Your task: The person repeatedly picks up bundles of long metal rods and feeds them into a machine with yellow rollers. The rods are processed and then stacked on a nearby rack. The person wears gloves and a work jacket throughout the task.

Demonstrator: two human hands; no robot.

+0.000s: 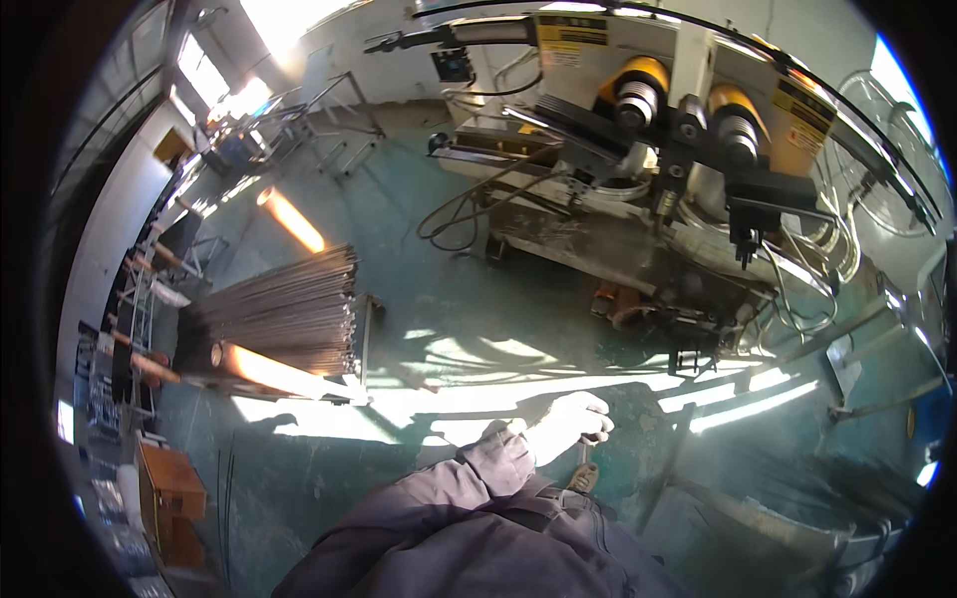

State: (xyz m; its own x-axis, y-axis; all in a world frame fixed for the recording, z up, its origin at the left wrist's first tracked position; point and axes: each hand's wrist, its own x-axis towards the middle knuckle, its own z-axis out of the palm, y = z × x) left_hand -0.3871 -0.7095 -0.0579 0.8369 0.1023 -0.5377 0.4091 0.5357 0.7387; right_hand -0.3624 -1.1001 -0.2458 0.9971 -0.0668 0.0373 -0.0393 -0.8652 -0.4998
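My left hand [568, 427], bright in the sunlight and apparently in a pale glove, is in front of my body at the lower middle. Its fingers are curled in; whatever they may hold is too small or hidden to make out. A dark sleeve [488, 468] covers that forearm. Just below the fingers shows a small brownish shape [583, 478], possibly a shoe down on the floor. Nothing of my right hand is visible. The nearest large thing ahead is a machine [598, 244] with a metal bed and two yellow-and-silver cylindrical heads [638, 95], apart from my hand.
To the left, a thick stack of long thin rods [289, 314] lies on a rack, with sunlit tubes [269, 371] at its corners. Loose cables [464, 221] hang from the machine. A brown wooden cabinet [171, 483] stands lower left. Another container-like frame [768, 523] is lower right.
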